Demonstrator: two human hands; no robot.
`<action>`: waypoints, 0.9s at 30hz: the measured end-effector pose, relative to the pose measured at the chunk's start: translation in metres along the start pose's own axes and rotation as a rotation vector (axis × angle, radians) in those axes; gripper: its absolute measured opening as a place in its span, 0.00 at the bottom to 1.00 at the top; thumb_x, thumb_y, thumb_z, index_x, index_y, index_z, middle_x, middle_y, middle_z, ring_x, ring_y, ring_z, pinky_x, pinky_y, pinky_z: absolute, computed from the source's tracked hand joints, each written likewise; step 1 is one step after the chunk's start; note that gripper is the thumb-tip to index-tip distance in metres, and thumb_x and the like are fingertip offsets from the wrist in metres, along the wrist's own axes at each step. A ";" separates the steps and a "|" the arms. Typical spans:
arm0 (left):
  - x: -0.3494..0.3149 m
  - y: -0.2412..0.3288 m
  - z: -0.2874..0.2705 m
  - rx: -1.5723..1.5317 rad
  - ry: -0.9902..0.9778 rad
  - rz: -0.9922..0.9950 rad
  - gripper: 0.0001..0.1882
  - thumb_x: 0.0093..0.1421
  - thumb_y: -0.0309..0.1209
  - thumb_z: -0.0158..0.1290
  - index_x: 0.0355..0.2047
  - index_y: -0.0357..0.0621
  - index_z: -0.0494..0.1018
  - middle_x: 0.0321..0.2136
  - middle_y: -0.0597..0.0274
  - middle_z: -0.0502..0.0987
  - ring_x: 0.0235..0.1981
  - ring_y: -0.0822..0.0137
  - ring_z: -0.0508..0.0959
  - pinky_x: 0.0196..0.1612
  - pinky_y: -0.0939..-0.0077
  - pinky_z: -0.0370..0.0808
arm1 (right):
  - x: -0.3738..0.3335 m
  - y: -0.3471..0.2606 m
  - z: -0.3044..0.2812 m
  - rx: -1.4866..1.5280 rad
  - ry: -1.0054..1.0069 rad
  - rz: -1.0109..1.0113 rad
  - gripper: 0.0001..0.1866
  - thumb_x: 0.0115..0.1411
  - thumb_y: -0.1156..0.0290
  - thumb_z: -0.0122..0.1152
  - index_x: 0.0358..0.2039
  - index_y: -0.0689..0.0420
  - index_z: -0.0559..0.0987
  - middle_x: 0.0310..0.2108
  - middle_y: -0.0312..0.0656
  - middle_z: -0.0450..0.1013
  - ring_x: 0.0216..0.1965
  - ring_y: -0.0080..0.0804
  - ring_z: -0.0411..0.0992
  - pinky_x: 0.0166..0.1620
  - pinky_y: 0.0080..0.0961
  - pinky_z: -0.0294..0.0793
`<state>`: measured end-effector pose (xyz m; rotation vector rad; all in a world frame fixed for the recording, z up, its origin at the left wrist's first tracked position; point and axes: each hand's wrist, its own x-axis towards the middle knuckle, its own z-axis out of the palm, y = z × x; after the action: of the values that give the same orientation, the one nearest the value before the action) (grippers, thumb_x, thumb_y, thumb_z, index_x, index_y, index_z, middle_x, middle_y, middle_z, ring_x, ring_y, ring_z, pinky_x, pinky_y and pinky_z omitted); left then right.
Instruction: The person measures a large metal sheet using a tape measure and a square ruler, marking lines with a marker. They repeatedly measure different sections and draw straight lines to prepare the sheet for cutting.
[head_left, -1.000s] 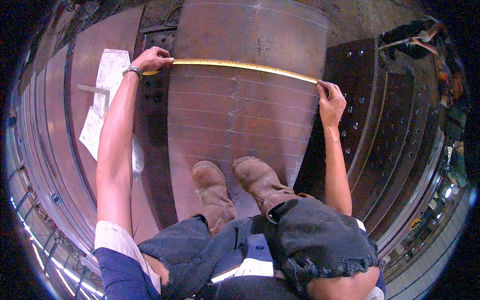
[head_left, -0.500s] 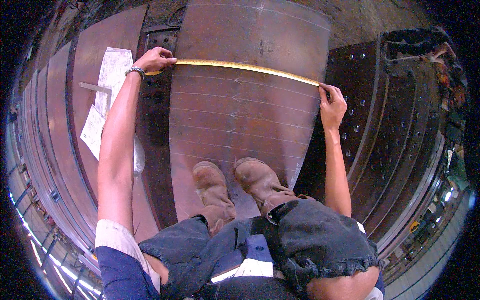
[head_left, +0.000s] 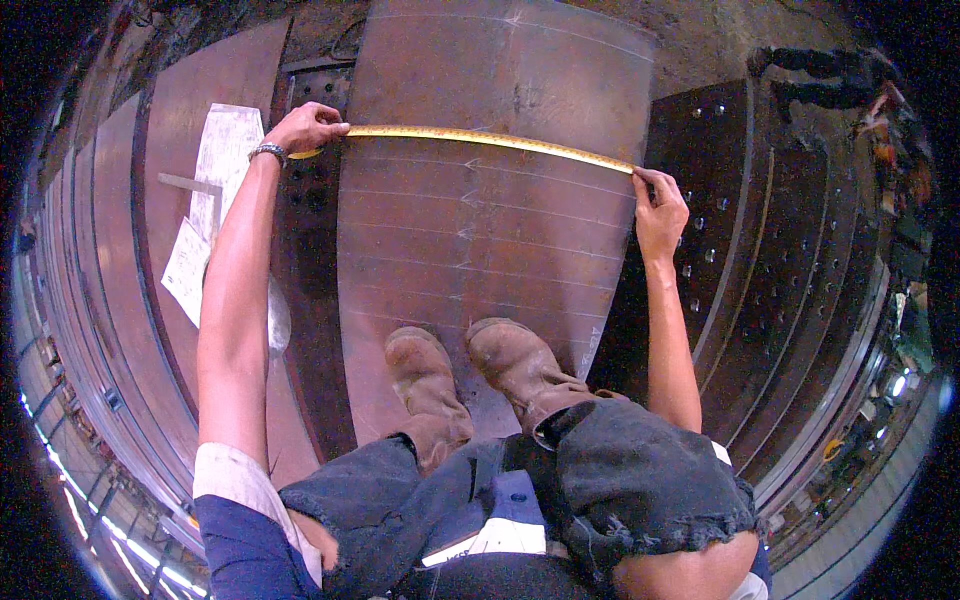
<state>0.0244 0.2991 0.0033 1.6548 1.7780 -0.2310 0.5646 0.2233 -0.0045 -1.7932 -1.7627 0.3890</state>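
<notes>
A yellow tape measure (head_left: 490,139) is stretched straight across a brown steel plate (head_left: 400,215) marked with several thin white lines and arrow-like ticks. At the plate's left edge my left hand (head_left: 305,128) pinches the tape between thumb and fingers, and a short yellow curl shows beneath it. My right hand (head_left: 661,218) grips the other end at the right edge, fingertips closed on it. The tape lies on or just above the surface; I cannot tell which. My brown boots (head_left: 420,370) stand on the same plate, nearer to me.
White sheets (head_left: 228,150) and a thin grey metal strip (head_left: 185,182) lie on a plate to the left. Dark steel with rows of holes (head_left: 712,205) lies right of the plate. More long plates run along both sides. Another person's dark-clothed legs (head_left: 820,80) show at the far right.
Both hands keep hold of the tape, which stays stretched in nearly the same place. The view has shifted slightly. At the far right, the other person's legs have changed position.
</notes>
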 end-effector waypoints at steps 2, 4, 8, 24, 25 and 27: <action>0.000 0.000 -0.002 0.009 -0.027 -0.007 0.24 0.59 0.50 0.59 0.41 0.40 0.81 0.34 0.56 0.83 0.36 0.64 0.81 0.43 0.68 0.75 | 0.001 -0.001 0.000 0.005 -0.002 0.005 0.05 0.59 0.72 0.65 0.36 0.55 0.83 0.37 0.41 0.79 0.38 0.39 0.79 0.42 0.31 0.77; 0.002 -0.001 -0.004 -0.016 -0.082 -0.036 0.29 0.56 0.53 0.61 0.45 0.39 0.79 0.38 0.53 0.82 0.40 0.62 0.81 0.46 0.67 0.76 | 0.001 -0.001 0.000 -0.003 -0.008 -0.001 0.05 0.59 0.72 0.64 0.36 0.55 0.83 0.37 0.41 0.79 0.38 0.40 0.79 0.42 0.31 0.77; 0.009 -0.010 -0.005 -0.054 -0.137 -0.057 0.40 0.51 0.58 0.64 0.53 0.36 0.75 0.45 0.47 0.81 0.46 0.58 0.81 0.51 0.66 0.76 | 0.000 -0.002 0.000 -0.019 -0.012 -0.007 0.06 0.59 0.73 0.64 0.37 0.55 0.83 0.38 0.42 0.78 0.38 0.40 0.78 0.41 0.32 0.77; 0.003 -0.007 0.002 -0.020 0.011 0.003 0.24 0.59 0.48 0.59 0.40 0.37 0.80 0.31 0.58 0.82 0.33 0.67 0.80 0.40 0.70 0.74 | -0.002 -0.002 0.003 -0.038 0.012 -0.016 0.05 0.60 0.74 0.63 0.37 0.55 0.82 0.38 0.43 0.78 0.39 0.42 0.78 0.43 0.33 0.77; 0.003 -0.007 0.002 -0.022 -0.007 -0.003 0.24 0.59 0.48 0.59 0.40 0.37 0.80 0.31 0.58 0.82 0.33 0.67 0.80 0.40 0.71 0.74 | -0.002 -0.002 0.003 -0.039 0.009 -0.011 0.05 0.60 0.74 0.63 0.37 0.56 0.82 0.38 0.43 0.78 0.39 0.42 0.78 0.43 0.33 0.77; 0.005 -0.008 0.001 -0.028 -0.044 -0.014 0.24 0.59 0.49 0.59 0.40 0.37 0.80 0.32 0.58 0.82 0.34 0.68 0.80 0.40 0.72 0.74 | -0.002 -0.001 0.003 -0.039 0.015 -0.022 0.05 0.60 0.74 0.63 0.37 0.56 0.82 0.38 0.43 0.78 0.39 0.42 0.78 0.43 0.33 0.77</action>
<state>0.0176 0.3014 -0.0024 1.6059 1.7531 -0.2467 0.5618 0.2223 -0.0071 -1.7967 -1.7897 0.3337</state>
